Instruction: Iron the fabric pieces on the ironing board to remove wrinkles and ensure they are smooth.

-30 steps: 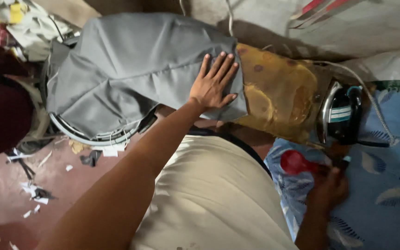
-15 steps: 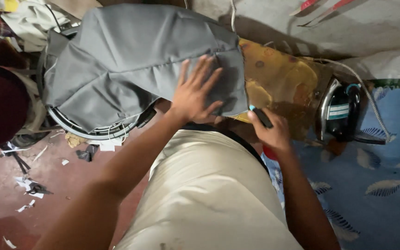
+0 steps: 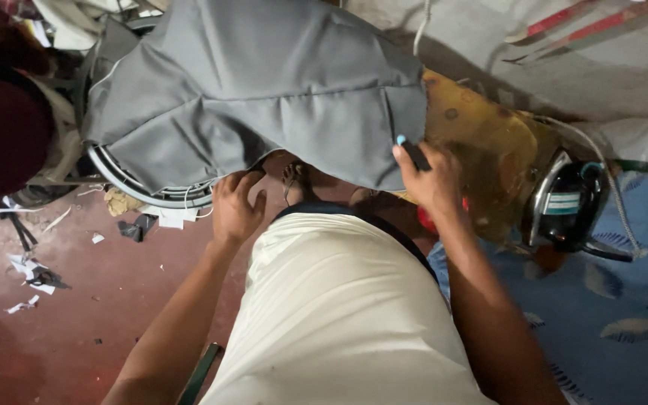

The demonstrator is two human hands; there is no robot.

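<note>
Paper scraps [image 3: 28, 270] litter the red floor [image 3: 76, 315] at far left. The left hand [image 3: 235, 208] curls its fingers around the lower edge of a grey fabric [image 3: 264, 82] draped across the middle. Further right, the right hand [image 3: 430, 178] pinches a dark marker [image 3: 412, 152] against the fabric's corner, with an electric iron [image 3: 568, 206] resting beyond it.

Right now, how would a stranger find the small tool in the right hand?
Start at the big grey cloth draped across the top. Follow its lower edge right to the yellow surface; the right hand grips a thin dark tool there. Its light blue tip sets it apart.
</note>
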